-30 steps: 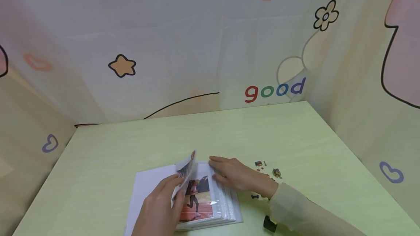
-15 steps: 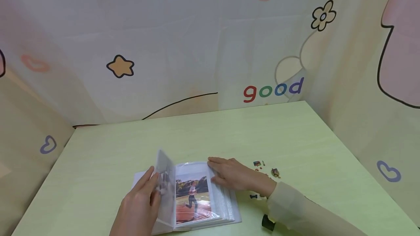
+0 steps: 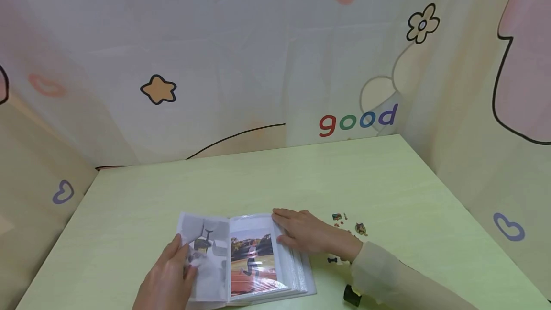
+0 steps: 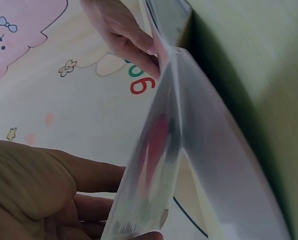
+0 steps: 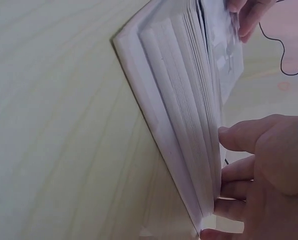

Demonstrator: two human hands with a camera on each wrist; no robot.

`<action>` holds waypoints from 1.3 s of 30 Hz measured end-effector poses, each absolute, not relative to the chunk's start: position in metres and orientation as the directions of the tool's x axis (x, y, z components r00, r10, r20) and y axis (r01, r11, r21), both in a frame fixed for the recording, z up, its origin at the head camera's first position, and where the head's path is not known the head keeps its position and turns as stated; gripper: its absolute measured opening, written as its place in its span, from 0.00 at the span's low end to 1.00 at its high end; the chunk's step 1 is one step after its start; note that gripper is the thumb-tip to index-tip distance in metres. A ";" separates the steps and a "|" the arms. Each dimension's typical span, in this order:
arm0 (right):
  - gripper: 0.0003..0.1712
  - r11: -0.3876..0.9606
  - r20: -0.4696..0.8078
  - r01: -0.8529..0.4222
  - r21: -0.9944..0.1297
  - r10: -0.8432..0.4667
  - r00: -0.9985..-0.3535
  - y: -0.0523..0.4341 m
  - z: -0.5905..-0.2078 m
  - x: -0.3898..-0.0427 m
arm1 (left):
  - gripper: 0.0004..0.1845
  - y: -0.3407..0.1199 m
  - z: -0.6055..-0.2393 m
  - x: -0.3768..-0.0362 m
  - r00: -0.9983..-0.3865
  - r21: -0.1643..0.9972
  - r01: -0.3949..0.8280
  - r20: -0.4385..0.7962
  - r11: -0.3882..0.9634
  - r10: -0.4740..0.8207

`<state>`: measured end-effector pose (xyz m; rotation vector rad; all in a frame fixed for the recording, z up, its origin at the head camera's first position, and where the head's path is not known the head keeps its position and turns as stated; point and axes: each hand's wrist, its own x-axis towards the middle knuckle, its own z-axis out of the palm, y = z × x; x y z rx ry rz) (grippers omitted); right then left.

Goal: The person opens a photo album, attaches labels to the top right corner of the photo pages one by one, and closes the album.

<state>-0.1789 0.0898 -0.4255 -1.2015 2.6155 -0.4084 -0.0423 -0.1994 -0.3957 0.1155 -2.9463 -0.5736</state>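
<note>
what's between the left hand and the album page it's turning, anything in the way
Nothing visible. The left hand already touches the turned page of the photo album, which lies nearly flat on the left side.

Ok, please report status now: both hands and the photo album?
Left hand pinches a turned page. Right hand flat on the open photo album. Small stickers beside it, nothing blocking.

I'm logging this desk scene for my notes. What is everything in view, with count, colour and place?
photo album: one, white, open, near table edge.
turned page: one, clear sleeve with greyish photo, left side of album.
runner photo: one, red track, right-hand page.
stickers: several, small, mixed colours, right of album.
black object: one, near the right sleeve.
table: one, pale green.
backdrop: cartoon-printed, pale, behind and beside table.
left hand: holds turned page.
right hand: rests flat on right-hand pages.
</note>
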 end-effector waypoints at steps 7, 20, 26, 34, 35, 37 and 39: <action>0.35 0.633 -0.094 -0.696 -0.338 -0.759 -0.644 0.089 -0.429 -0.177 | 0.37 -0.203 -0.414 -0.051 -0.990 0.322 -0.133 -0.082 0.937 -0.113; 0.35 0.633 -0.097 -0.707 -0.316 -0.763 -0.639 0.089 -0.429 -0.174 | 0.47 -0.203 -0.439 -0.053 -0.982 0.266 -0.136 -0.164 0.954 -0.094; 0.35 0.636 -0.096 -0.704 -0.315 -0.760 -0.643 0.089 -0.427 -0.173 | 0.46 -0.203 -0.446 -0.054 -0.988 0.269 -0.103 -0.138 0.958 -0.068; 0.35 0.633 -0.090 -0.713 -0.302 -0.763 -0.640 0.089 -0.428 -0.174 | 0.45 -0.201 -0.447 -0.055 -0.984 0.236 -0.113 -0.160 0.965 -0.077; 0.35 0.633 -0.089 -0.713 -0.300 -0.763 -0.640 0.089 -0.428 -0.174 | 0.45 -0.200 -0.446 -0.055 -0.983 0.224 -0.118 -0.167 0.967 -0.081; 0.35 0.633 -0.086 -0.712 -0.304 -0.762 -0.641 0.089 -0.428 -0.174 | 0.45 -0.199 -0.445 -0.055 -0.980 0.203 -0.126 -0.179 0.971 -0.090; 0.35 0.634 -0.083 -0.709 -0.307 -0.760 -0.644 0.089 -0.428 -0.175 | 0.45 -0.199 -0.445 -0.055 -0.979 0.189 -0.126 -0.181 0.974 -0.091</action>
